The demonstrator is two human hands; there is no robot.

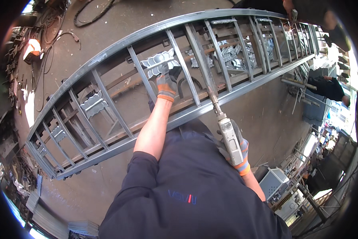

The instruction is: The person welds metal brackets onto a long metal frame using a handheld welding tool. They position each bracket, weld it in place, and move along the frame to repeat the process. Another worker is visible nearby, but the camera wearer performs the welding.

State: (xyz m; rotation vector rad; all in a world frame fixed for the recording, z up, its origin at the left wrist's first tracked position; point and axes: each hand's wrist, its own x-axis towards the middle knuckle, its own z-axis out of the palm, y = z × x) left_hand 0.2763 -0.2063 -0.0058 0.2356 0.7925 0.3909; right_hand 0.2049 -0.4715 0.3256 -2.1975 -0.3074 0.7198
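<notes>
A long grey metal frame (94, 63) with many crossbars lies across in front of me, like a ladder on its side. My left hand (166, 84), in a grey and orange glove, is closed at the lower edge of a silver wavy-edged ornamental metal piece (158, 63) between two crossbars. My right hand (242, 150), gloved alike, wraps round the grey boxy body of a long-shafted tool (230, 140). Its brownish shaft reaches up to the frame's near rail. The shaft's far end is hard to tell from the crossbar beyond it.
Similar ornamental pieces (94, 104) sit between crossbars at left. A heap of silver pieces (234, 55) shows through the frame. Another person's hand (288, 6) is near sparks at the far right end. A second person (329, 87) bends at right. Cables (53, 38) lie at upper left.
</notes>
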